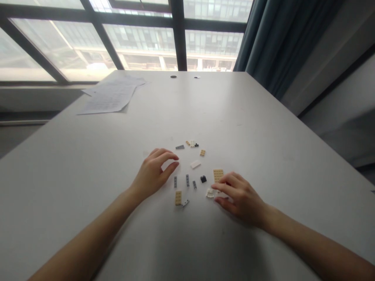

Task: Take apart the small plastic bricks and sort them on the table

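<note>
Several small toy bricks lie scattered on a grey table point(240, 117). My left hand point(154, 171) rests on the table left of them, fingers curled loosely and apart, holding nothing. My right hand point(238, 197) lies to the right, its fingertips pinching a small white piece point(209, 192). Just above those fingers sits a tan plate point(218, 175), with a black brick point(203, 179) beside it. A white tile point(195, 164), three short grey pieces point(187, 180) and another tan plate point(178, 197) lie between my hands. Further back sits a cluster of small bricks point(191, 144).
Printed paper sheets point(109, 97) lie at the far left of the table. Two small dark discs point(173, 77) sit near the far edge. A large window runs behind the table, with a dark curtain point(275, 39) at the right.
</note>
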Demonstrator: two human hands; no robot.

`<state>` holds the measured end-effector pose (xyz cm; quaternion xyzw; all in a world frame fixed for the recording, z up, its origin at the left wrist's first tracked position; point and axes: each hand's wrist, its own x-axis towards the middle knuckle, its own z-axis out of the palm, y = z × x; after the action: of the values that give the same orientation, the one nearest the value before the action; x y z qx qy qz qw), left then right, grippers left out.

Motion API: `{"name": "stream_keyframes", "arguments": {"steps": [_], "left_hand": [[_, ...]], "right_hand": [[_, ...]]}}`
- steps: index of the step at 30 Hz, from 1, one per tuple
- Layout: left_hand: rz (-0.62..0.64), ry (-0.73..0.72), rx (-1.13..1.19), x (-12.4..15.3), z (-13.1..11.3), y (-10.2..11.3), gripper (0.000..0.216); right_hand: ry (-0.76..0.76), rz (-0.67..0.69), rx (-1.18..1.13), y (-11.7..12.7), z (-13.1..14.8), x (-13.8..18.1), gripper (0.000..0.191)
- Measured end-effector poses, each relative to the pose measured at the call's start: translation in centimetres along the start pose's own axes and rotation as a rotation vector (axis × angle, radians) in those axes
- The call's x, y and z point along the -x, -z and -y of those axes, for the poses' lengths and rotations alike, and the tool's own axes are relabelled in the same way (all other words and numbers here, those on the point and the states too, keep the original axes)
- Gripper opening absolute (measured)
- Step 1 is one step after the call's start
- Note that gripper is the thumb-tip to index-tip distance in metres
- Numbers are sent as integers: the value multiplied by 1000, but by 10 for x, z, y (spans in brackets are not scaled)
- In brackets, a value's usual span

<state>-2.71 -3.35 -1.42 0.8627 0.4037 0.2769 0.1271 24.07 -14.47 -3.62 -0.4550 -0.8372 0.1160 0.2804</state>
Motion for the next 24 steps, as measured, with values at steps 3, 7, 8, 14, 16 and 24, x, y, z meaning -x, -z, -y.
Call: {"name": "stream_keyframes", "arguments": {"steps": [3,7,8,14,16,24], "left_hand": [[-11,-6,-30,8,3,4,18],[-17,2,-45,17,8,8,17],[-21,0,-46,20,9,9,16],[-57,9,-78,37,20,17,14],[-23,13,-96,43,20,18,17],[151,-83,-141,42,3,14,24]], "right_hand": [[14,106,58,-5,8,-6,21],[20,137,45,-10,13,-9,16],[22,135,30,-11,12,-9,16],[19,69,-22,-8,1,-18,17],[-22,48,1,-6,-4,-26,19],[9,137,59,-17,3,-60,21]]}}
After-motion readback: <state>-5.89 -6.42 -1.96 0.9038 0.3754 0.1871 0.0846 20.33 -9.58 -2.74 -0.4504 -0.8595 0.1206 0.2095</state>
